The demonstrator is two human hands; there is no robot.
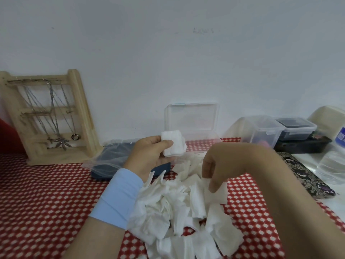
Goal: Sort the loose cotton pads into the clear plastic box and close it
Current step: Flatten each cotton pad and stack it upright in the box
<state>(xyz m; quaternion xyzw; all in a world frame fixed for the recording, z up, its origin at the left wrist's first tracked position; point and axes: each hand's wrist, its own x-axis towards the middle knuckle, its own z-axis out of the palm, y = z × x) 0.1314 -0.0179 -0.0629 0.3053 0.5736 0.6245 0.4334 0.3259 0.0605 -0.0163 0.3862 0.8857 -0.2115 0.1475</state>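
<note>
Hands above a heap of loose cotton pads (177, 208), with the clear plastic box (203, 136) open behind.

The left hand (149, 154) (a light blue sleeve (119, 197) covers its wrist) grips a small stack of pads (173, 145) between thumb and fingers, raised just in front of the box. The box stands against the wall with its lid (192, 116) tipped upright. The right hand (214, 165) hangs with its fingers curled down onto one pad (218, 192) at the heap's right edge; whether it pinches that pad or only touches it is hard to tell from this angle. The heap lies on a red-and-white patterned cloth (46, 202). A wooden necklace stand (80, 109) leans at the far left, a clear bag (110, 156) with something dark blue inside lies beside the left hand, and more plastic containers (265, 131) sit to the right.
</note>
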